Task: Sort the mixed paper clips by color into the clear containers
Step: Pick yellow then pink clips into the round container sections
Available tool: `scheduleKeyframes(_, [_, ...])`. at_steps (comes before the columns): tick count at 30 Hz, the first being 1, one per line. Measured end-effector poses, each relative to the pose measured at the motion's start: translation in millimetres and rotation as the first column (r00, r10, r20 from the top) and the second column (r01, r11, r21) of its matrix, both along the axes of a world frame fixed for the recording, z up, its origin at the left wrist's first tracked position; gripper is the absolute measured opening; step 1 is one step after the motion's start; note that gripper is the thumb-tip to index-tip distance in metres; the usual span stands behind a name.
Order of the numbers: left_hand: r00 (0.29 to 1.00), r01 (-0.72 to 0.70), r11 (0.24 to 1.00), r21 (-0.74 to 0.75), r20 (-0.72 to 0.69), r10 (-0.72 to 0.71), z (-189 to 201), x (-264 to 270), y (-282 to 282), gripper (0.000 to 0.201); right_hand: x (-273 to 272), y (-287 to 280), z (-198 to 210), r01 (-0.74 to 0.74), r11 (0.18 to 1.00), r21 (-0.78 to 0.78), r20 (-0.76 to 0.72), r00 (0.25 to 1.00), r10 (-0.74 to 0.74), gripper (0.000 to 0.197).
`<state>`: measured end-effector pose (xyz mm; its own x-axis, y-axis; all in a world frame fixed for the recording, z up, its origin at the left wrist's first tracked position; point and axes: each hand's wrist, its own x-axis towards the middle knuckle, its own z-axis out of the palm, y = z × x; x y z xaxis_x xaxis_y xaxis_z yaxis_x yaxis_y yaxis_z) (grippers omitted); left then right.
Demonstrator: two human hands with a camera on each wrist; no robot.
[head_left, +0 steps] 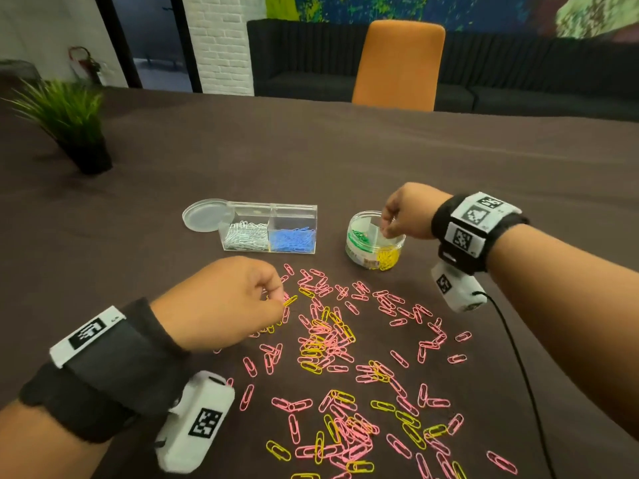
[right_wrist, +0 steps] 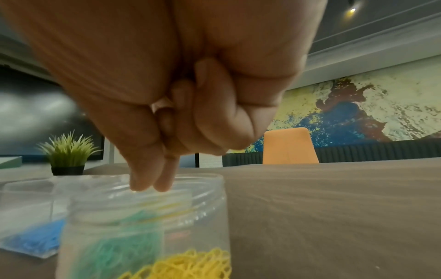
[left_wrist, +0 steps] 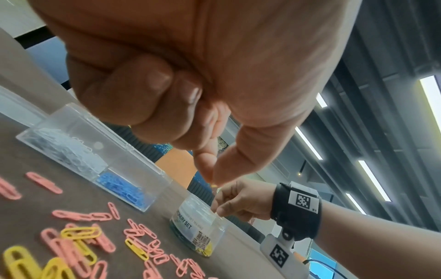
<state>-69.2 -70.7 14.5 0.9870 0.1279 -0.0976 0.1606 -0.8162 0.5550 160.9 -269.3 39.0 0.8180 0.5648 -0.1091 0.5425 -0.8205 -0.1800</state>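
My left hand (head_left: 281,299) hovers at the pile's left edge and pinches a yellow clip (head_left: 290,300) between thumb and forefinger; the left wrist view shows the same pinch (left_wrist: 213,179). Pink and yellow clips (head_left: 325,340) lie scattered over the brown table. My right hand (head_left: 385,228) is over the round clear container (head_left: 359,250) of green and yellow clips. Its fingertips (right_wrist: 143,186) are pressed together just above the rim, and no clip shows between them. A rectangular clear box (head_left: 273,210) to the left holds white clips (head_left: 245,235) and blue clips (head_left: 292,238).
A round clear lid (head_left: 204,214) lies against the box's left end. A potted plant (head_left: 69,122) stands far left and an orange chair (head_left: 397,63) is at the table's far edge. A black cable (head_left: 511,340) trails from my right wrist.
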Motion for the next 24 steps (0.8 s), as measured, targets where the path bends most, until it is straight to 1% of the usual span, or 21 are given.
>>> scheduleKeyframes(1, [1.0,-0.006,1.0,-0.018,0.004,0.006,1.6,3.7,-1.4,0.008,3.9,1.2,-1.8,-0.016,0.999,-0.03,-0.009,1.0,0.015,0.006])
scheduleKeyframes(3, [1.0,-0.007,1.0,-0.028,0.009,0.007,5.9,14.4,-4.6,0.009,10.1,2.5,-2.4,-0.03,0.999,-0.03,-0.016,0.999,0.03,0.007])
scheduleKeyframes(7, [1.0,-0.002,1.0,-0.03,0.019,0.003,15.3,46.2,-12.6,0.009,19.1,4.7,-0.8,-0.042,0.997,0.068,-0.031,0.999,0.044,0.013])
scheduleKeyframes(11, [0.999,0.003,1.0,-0.021,0.043,-0.002,21.1,82.3,-23.7,0.009,21.7,1.2,-12.5,-0.055,0.979,0.198,-0.063,0.996,0.069,0.016])
scheduleKeyframes(17, [0.999,0.026,1.0,0.004,0.024,-0.026,21.1,118.3,-33.9,0.009,17.6,-8.0,-33.6,-0.061,0.899,0.434,-0.087,0.99,0.109,0.01])
scheduleKeyframes(20, [0.999,0.028,0.998,0.06,0.028,-0.03,21.8,134.6,-38.0,0.009,17.7,-17.2,-35.3,-0.071,0.855,0.514,-0.092,0.986,0.138,0.007])
scheduleKeyframes(22, [0.999,0.035,0.996,0.087,0.034,-0.038,22.5,147.8,-41.5,0.01,16.5,-23.4,-35.0,-0.062,0.82,0.568,-0.098,0.985,0.143,0.01])
scheduleKeyframes(24, [0.998,0.041,0.992,0.118,0.033,-0.045,22.9,161.7,-48.5,0.013,14.9,-30.5,-33.9,-0.031,0.777,0.629,-0.073,0.992,0.099,0.017])
